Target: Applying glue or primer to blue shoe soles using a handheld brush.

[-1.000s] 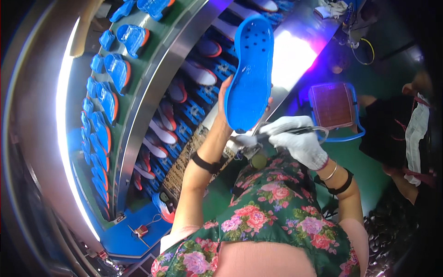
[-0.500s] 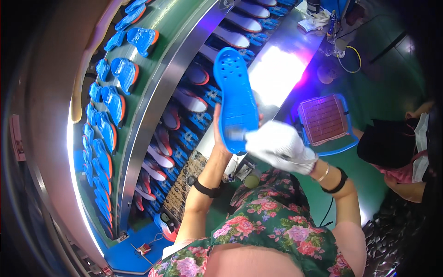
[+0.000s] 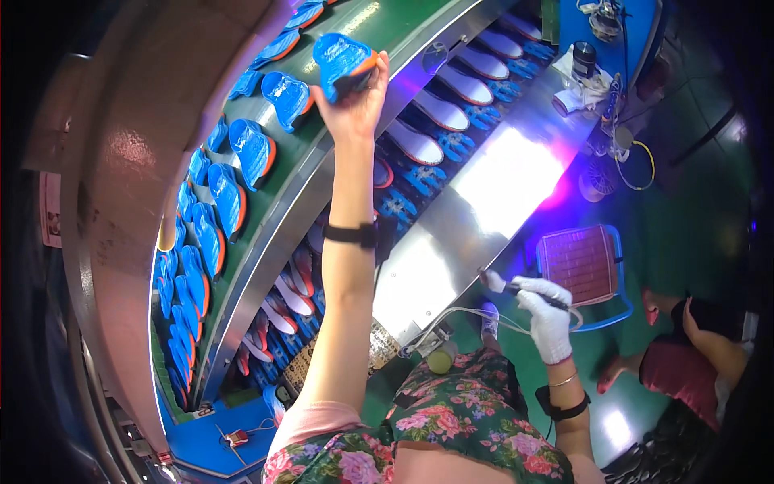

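Observation:
Over the green conveyor belt point(image 3: 282, 141), my bare left hand point(image 3: 356, 109) is stretched far forward, closed round the near end of a shiny blue shoe sole point(image 3: 343, 58) with an orange edge. Whether that sole rests on the belt I cannot tell. More blue soles point(image 3: 227, 198) with orange edges lie along the belt beside it. Down at the right, my white-gloved right hand point(image 3: 547, 323) is closed on a brush point(image 3: 498, 281) with a dark handle. The brush tip points left, near the edge of the shiny metal table point(image 3: 419, 274).
Below the belt's metal rail, shoe uppers with white bottoms point(image 3: 442, 110) stand in a row. A dark jar point(image 3: 584, 58) and cloth sit at the table's far end. A blue-framed stool point(image 3: 577, 264) stands right; another person point(image 3: 685, 363) is beyond it. A cable runs by my right hand.
My left hand has carried the blue sole from over the metal table forward and left to the belt. My right hand has drawn the brush off the sole and moved right and down.

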Action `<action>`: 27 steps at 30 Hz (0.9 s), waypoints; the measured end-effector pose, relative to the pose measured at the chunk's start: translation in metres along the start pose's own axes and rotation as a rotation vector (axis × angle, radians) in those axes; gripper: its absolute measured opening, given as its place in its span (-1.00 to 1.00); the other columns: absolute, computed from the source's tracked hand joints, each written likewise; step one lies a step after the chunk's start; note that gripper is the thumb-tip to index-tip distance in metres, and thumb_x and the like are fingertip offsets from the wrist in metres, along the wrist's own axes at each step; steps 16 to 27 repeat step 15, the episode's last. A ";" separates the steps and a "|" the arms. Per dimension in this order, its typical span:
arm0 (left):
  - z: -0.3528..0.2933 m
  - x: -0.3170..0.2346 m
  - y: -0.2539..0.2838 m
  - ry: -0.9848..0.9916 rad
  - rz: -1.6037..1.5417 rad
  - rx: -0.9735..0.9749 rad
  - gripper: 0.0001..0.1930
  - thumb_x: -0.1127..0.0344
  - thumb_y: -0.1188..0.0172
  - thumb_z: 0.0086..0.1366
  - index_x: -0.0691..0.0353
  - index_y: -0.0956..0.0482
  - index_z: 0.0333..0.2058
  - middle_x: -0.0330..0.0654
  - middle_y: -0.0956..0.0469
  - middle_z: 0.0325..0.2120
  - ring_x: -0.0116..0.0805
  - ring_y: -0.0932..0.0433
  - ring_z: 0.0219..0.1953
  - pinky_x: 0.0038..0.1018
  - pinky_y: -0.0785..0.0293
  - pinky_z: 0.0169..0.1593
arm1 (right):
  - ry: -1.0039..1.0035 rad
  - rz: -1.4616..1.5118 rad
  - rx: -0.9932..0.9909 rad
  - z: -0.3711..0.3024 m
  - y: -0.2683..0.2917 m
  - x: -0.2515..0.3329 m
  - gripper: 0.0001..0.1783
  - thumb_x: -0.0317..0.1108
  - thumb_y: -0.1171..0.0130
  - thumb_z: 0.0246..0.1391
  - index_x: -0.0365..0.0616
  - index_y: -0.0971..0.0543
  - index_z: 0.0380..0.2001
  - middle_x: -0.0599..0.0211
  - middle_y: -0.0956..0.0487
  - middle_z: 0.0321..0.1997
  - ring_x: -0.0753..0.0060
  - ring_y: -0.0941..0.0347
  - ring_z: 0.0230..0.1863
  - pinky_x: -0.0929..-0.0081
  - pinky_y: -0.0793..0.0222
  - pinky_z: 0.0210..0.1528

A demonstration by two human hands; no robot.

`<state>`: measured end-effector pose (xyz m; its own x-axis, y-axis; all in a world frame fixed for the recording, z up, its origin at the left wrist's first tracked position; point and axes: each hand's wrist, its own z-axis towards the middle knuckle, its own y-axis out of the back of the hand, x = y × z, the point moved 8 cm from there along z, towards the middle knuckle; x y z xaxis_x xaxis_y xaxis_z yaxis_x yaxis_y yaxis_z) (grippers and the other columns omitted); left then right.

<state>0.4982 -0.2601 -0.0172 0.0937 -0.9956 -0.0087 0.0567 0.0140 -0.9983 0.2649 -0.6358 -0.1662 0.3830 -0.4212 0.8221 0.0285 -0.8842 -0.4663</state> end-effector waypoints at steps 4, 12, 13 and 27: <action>0.046 -0.034 0.033 -0.084 -0.182 -0.235 -0.30 -0.16 0.25 0.55 0.35 -0.11 0.37 0.28 -0.15 0.31 0.24 -0.32 0.27 0.02 -0.48 0.22 | -0.097 -0.103 0.005 0.001 0.002 -0.027 -0.79 -0.63 -0.32 0.04 -0.30 -0.74 -0.21 0.23 -0.74 -0.18 0.51 -0.63 -0.20 0.58 -0.53 -0.09; 0.058 0.001 0.033 -0.050 -0.066 -0.192 -0.17 -0.23 0.32 0.53 0.32 0.23 0.48 0.16 -0.12 0.42 0.13 -0.25 0.40 0.06 -0.21 0.41 | -0.102 -0.167 -0.014 0.016 0.010 -0.041 -0.78 -0.59 -0.34 0.05 -0.30 -0.74 -0.19 0.27 -0.74 -0.20 0.56 -0.61 -0.25 0.61 -0.52 -0.17; 0.040 0.010 0.034 -0.059 -0.068 -0.201 -0.17 -0.23 0.32 0.53 0.32 0.23 0.48 0.16 -0.12 0.42 0.13 -0.25 0.40 0.06 -0.21 0.41 | -0.109 -0.142 -0.006 0.016 0.008 -0.044 -0.78 -0.59 -0.34 0.06 -0.29 -0.74 -0.18 0.27 -0.74 -0.20 0.56 -0.61 -0.25 0.61 -0.52 -0.17; 0.006 0.025 0.032 -0.142 0.113 -0.134 -0.09 -0.29 0.18 0.48 0.17 0.31 0.51 0.15 -0.01 0.47 0.18 -0.11 0.47 0.20 -0.13 0.41 | -0.097 -0.141 0.025 0.016 0.002 -0.047 -0.78 -0.60 -0.33 0.07 -0.25 -0.75 -0.18 0.26 -0.74 -0.18 0.53 -0.62 -0.24 0.60 -0.52 -0.15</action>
